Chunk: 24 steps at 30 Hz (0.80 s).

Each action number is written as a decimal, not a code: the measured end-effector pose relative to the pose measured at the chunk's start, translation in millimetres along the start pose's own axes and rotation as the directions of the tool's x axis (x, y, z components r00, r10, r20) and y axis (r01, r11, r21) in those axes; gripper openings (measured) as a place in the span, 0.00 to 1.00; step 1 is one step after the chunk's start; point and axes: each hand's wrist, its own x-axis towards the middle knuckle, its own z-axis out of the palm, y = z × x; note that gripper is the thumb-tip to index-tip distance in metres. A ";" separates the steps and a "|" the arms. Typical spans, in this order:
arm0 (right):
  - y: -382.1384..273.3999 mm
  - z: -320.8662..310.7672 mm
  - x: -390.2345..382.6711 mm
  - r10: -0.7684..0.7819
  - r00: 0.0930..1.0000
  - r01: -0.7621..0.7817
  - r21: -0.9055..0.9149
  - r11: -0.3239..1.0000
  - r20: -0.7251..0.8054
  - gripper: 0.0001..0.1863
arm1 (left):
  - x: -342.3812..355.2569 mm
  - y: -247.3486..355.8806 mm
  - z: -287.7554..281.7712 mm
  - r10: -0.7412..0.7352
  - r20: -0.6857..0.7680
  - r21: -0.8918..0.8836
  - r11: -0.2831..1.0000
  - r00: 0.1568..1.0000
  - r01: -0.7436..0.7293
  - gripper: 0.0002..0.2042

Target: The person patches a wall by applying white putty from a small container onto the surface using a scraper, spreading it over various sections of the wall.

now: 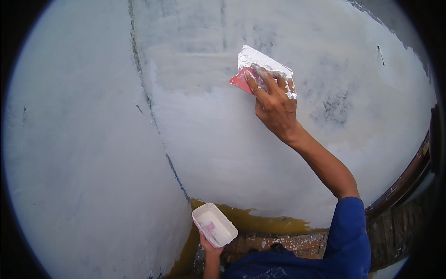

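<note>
My right hand (277, 104) grips a red putty spreader (240, 82), its fingers spread across the blade against the wall. Thick white putty (260, 59) coats the spreader's upper edge, and some clings to my fingers. Low in the view, my left hand (211, 245) holds a small white rectangular tub (197, 215) from beneath, tilted so its inside shows. A pinkish patch and whitish residue lie on the tub's bottom. Most of the left fingers are hidden behind the tub.
A whitish wall (209, 139) with grey patches fills most of the view. A dark crack-like line (139, 69) runs down the corner at left. Ochre paint (274, 224) covers the wall's lower strip, above speckled boards (297, 242). A dark brown frame (402, 181) curves along the right.
</note>
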 end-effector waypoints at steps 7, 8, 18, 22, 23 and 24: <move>-14.5 37.1 -70.6 -0.111 0.947 0.103 0.041 0.994 0.302 0.30 | 2.4 1.0 7.2 -0.008 0.037 0.005 1.000 0.999 0.008 0.34; -20.4 30.1 -73.9 -0.169 0.940 0.152 0.079 0.985 0.297 0.29 | 1.9 1.5 4.4 -0.008 0.036 0.006 1.000 0.999 0.008 0.34; 37.6 -47.1 -22.5 0.112 0.993 -0.110 0.112 0.988 -0.019 0.26 | 1.5 -2.1 -7.5 -0.028 0.014 -0.010 1.000 1.000 0.028 0.33; 33.0 -27.8 -45.8 0.014 0.999 -0.013 -0.016 1.000 0.038 0.27 | 1.0 -1.7 1.0 -0.042 0.025 -0.025 0.999 0.999 0.043 0.33; 22.1 -22.1 -54.1 -0.027 0.997 0.028 -0.021 0.999 0.068 0.27 | 1.3 -1.4 3.8 -0.045 0.022 -0.023 0.999 0.999 0.045 0.33; 12.9 -17.8 -60.2 -0.067 0.993 0.070 -0.026 0.997 0.098 0.27 | 2.1 -1.4 7.3 -0.054 0.032 -0.024 0.998 0.998 0.055 0.33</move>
